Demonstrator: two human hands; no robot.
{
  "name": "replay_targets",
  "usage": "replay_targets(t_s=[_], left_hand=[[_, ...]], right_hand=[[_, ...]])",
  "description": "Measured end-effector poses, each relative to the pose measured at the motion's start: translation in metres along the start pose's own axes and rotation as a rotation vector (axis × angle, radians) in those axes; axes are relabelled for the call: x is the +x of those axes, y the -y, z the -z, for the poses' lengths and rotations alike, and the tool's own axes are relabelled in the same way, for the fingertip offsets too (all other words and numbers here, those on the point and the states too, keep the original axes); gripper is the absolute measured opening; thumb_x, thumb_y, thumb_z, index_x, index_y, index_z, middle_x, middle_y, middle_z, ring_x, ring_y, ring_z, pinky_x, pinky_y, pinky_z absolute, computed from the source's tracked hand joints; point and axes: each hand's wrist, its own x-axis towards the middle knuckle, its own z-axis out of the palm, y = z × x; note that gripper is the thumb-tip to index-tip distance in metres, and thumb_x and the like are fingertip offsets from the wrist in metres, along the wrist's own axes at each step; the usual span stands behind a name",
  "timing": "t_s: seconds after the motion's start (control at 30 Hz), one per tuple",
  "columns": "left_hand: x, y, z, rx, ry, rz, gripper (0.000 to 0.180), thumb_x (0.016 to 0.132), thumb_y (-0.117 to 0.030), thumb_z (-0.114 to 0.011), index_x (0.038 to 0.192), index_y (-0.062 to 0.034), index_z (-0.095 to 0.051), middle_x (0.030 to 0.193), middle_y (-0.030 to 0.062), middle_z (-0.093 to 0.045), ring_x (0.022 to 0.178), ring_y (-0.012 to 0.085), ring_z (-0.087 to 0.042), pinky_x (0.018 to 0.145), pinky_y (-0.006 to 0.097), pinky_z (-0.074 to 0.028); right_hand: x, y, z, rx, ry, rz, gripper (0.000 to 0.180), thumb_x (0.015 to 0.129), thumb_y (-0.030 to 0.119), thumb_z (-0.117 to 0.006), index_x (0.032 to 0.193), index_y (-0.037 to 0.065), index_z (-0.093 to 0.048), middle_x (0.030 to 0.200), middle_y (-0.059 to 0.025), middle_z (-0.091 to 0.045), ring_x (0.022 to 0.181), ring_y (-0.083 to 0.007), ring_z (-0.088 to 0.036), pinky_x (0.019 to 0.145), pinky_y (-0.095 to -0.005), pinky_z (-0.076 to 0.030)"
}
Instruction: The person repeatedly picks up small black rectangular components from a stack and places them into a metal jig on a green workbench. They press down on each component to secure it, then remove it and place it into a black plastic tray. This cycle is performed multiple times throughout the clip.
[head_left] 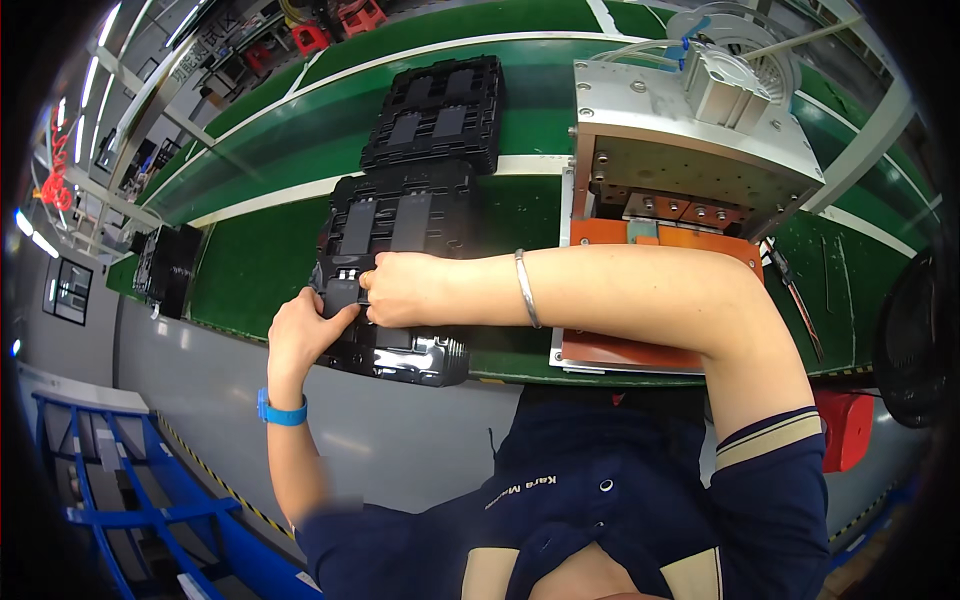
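A black plastic tray (455, 205) with rectangular pockets lies in front of me, to my left, several flat dark-grey pieces (355, 228) seated in it. Over its left part, both hands meet at one small dark-grey rectangular piece (343, 292) with pale marks along its far end. My left hand (308, 325) has its thumb and fingers closed on the near left side of this piece. From the right, my right hand (405, 290) reaches across with curled fingers against its right side. The fingertips partly cover the piece, and my right hand hides part of the tray.
A second black tray (385, 152) sits just beyond the first on the green bench (250, 250). To the right stands a metal press (690, 140) with an orange plate (600, 345) under my right arm. A pliers-like tool (790, 285) lies farther right; black trays (165, 265) sit far left.
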Motion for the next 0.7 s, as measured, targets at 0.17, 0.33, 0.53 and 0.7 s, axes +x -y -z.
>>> replay_targets(t_s=[0.17, 0.33, 0.53, 0.7], left_hand=[[0.013, 0.014, 0.007, -0.290, 0.118, -0.114, 0.042, 0.079, -0.030, -0.075, 0.062, -0.0003, -0.050, 0.051, 0.0022, -0.042, 0.049, 0.0109, -0.037, 0.046, 0.031, -0.030], [0.033, 0.028, 0.024, -0.468, 0.092, -0.230, 0.038, 0.086, -0.019, -0.068, 0.063, 0.0018, -0.048, 0.054, -0.0016, -0.037, 0.054, 0.0056, -0.031, 0.046, 0.029, -0.026], [0.078, -0.060, 0.017, -0.803, 0.503, -0.250, 0.037, 0.092, -0.033, -0.066, 0.065, -0.0107, -0.052, 0.056, -0.0040, -0.050, 0.049, 0.0041, -0.046, 0.046, 0.019, -0.034], [0.123, -0.100, -0.012, -0.731, 0.604, -0.297, 0.037, 0.091, -0.037, -0.067, 0.066, -0.0104, -0.057, 0.056, -0.0037, -0.053, 0.049, 0.0042, -0.050, 0.045, 0.019, -0.039]], right_hand=[[0.000, 0.002, 0.008, -0.032, 0.015, -0.006, 0.011, 0.081, 0.021, -0.063, 0.079, 0.011, -0.068, 0.074, 0.0004, -0.069, 0.092, -0.0195, -0.064, 0.069, -0.0327, -0.047], [-0.018, -0.001, 0.026, -0.033, -0.059, -0.010, 0.011, 0.077, 0.021, -0.064, 0.078, 0.011, -0.068, 0.072, 0.0010, -0.067, 0.088, -0.0181, -0.061, 0.073, -0.0304, -0.045], [-0.114, 0.007, 0.076, 0.035, -0.311, -0.129, 0.016, 0.076, 0.015, -0.060, 0.089, 0.008, -0.068, 0.082, -0.0013, -0.054, 0.088, -0.0172, -0.055, 0.078, -0.0302, -0.045], [-0.225, 0.033, 0.117, 0.102, -0.379, -0.495, 0.034, 0.070, 0.011, -0.065, 0.104, 0.006, -0.070, 0.089, -0.0058, -0.058, 0.074, -0.0188, -0.060, 0.059, -0.0300, -0.050]])
